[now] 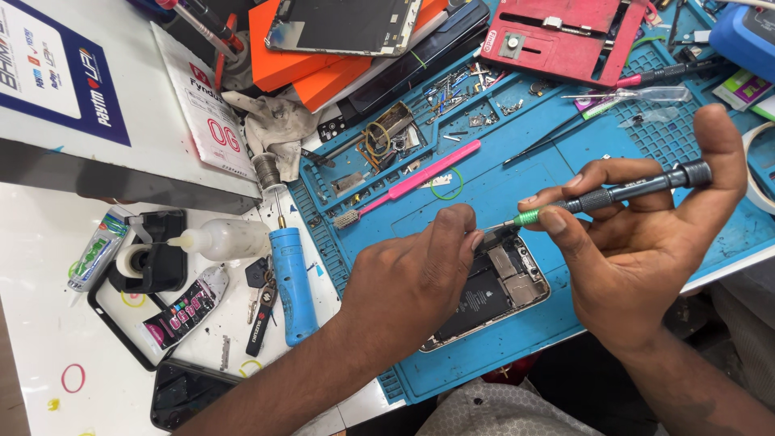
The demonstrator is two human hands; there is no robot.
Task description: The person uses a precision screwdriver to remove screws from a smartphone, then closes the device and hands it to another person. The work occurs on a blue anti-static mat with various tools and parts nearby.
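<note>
An opened smartphone (494,291) lies on a blue repair mat (517,173), its battery and metal shields exposed. My left hand (412,278) rests on the phone's left part, fingertips pinched near its top edge. My right hand (646,218) holds a dark precision screwdriver (622,192) with a green collar. Its tip points left and down at the phone's top edge, close to my left fingertips. My right forefinger arches over the driver's end cap.
A pink brush (416,184), tweezers (557,133) and loose small parts lie on the mat's far side. A red fixture plate (565,36) and a phone screen (343,24) on orange boxes sit behind. A blue soldering tool (292,278), squeeze bottle (222,240), tape and a dark phone (182,391) lie left.
</note>
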